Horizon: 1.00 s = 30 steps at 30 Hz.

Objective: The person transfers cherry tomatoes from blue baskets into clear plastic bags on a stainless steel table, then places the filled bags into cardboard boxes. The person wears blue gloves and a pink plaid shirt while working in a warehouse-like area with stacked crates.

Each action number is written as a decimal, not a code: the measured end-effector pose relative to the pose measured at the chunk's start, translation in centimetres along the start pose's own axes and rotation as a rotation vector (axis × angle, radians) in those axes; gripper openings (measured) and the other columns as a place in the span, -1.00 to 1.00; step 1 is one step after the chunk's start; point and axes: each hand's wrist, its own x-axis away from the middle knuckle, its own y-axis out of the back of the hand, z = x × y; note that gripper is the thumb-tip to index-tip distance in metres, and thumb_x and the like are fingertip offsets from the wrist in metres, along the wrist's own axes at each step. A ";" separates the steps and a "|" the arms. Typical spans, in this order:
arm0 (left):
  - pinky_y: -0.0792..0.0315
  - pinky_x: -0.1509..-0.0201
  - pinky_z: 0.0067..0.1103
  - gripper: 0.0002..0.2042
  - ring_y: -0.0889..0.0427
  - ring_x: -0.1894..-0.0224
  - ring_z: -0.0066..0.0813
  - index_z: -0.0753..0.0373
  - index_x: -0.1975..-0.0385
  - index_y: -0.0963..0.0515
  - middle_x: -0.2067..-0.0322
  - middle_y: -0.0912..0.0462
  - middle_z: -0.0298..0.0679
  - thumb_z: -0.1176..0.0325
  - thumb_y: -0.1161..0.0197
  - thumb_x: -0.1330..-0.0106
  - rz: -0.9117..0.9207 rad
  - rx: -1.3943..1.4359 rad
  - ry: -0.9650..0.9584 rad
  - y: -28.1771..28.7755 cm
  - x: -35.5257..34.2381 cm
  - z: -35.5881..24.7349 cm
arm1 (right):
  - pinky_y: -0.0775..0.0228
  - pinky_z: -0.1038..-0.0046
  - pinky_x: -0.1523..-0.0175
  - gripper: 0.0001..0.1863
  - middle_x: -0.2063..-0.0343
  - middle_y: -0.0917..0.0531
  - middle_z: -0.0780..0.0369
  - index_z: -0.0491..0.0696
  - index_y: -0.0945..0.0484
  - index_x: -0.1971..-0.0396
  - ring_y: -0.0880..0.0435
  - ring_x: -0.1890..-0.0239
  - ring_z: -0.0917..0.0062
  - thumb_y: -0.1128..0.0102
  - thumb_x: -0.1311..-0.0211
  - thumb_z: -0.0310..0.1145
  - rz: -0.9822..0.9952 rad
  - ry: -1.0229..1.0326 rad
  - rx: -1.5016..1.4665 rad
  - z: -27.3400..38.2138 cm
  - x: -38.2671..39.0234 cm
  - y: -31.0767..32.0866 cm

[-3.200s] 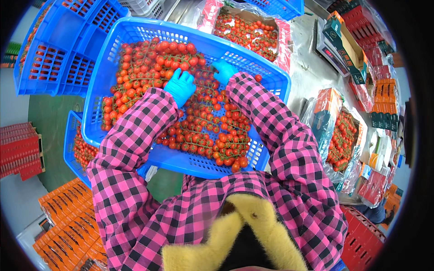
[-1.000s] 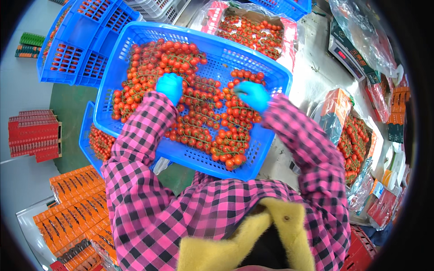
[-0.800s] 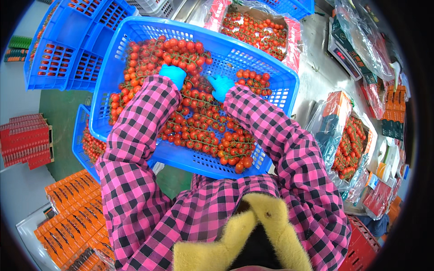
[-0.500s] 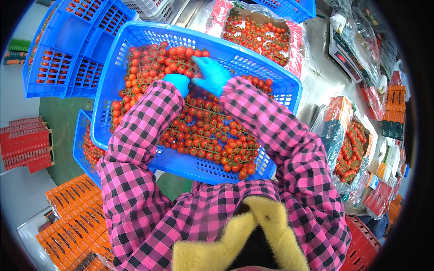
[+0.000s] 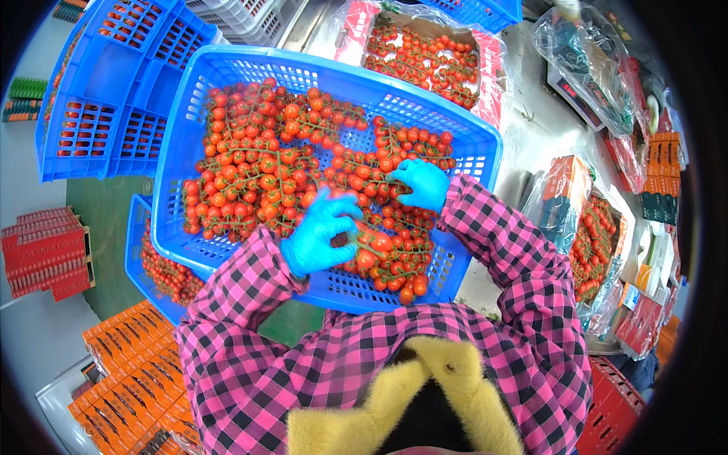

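A large blue plastic crate [image 5: 163,216] holds many red cherry tomatoes [image 5: 258,171] on green vines. My left hand [image 5: 322,233], in a blue glove, is over the crate's near half, thumb and fingers curved into a pinch. At its fingertips is a blurred cherry tomato vine [image 5: 374,244], which looks raised above the others. My right hand [image 5: 423,184], also gloved, rests among tomatoes in the right part of the crate. Its fingers bend down and close; whatever lies between them is hidden. Blue crate floor shows through a gap in the middle.
Behind the crate is an open carton [image 5: 493,64] of vine tomatoes, on a metal table [image 5: 523,114]. A scale [image 5: 572,98] under plastic and another tomato carton [image 5: 595,250] are to the right. Blue crates [image 5: 140,91] stack at left, above orange cartons [image 5: 133,364].
Both hands have left the upper middle of the crate and parted. My left hand came down toward me; my right moved right and nearer. Tomatoes near the far middle have shifted, exposing crate floor.
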 end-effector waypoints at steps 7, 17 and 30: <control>-0.42 0.07 -0.38 -0.56 -0.49 0.16 -0.30 0.26 0.04 -0.29 0.13 -0.45 -0.16 0.05 0.06 -0.23 -0.305 1.849 0.564 -4.6 2.8 -2.9 | -0.39 0.28 0.27 -0.81 0.47 -0.56 0.10 0.00 -0.54 0.38 -0.56 0.38 0.24 0.01 -0.02 -0.32 -0.443 -0.164 -0.256 0.2 -10.3 -1.7; -0.25 -0.05 -0.07 -0.43 -0.30 -0.06 0.07 0.08 -0.19 -0.05 -0.20 -0.03 -0.01 -0.01 0.20 -0.19 -0.570 2.044 0.464 -4.0 3.0 -2.9 | -0.39 0.21 0.26 -0.67 0.37 -0.53 -0.01 -0.07 -0.44 0.19 -0.54 0.31 0.16 0.00 0.05 -0.41 -0.160 -0.444 -0.028 -1.3 -14.6 -2.9; -0.36 0.03 -0.20 -0.33 -0.34 -0.03 0.01 0.08 -0.20 -0.03 -0.20 -0.02 0.00 -0.23 0.26 -0.18 -0.488 2.008 0.292 -5.0 3.2 -4.9 | -0.38 0.30 0.35 -0.79 0.46 -0.53 0.15 -0.07 -0.44 0.35 -0.56 0.38 0.34 -0.03 0.02 -0.34 -0.168 -0.423 0.005 -1.9 -14.5 -2.6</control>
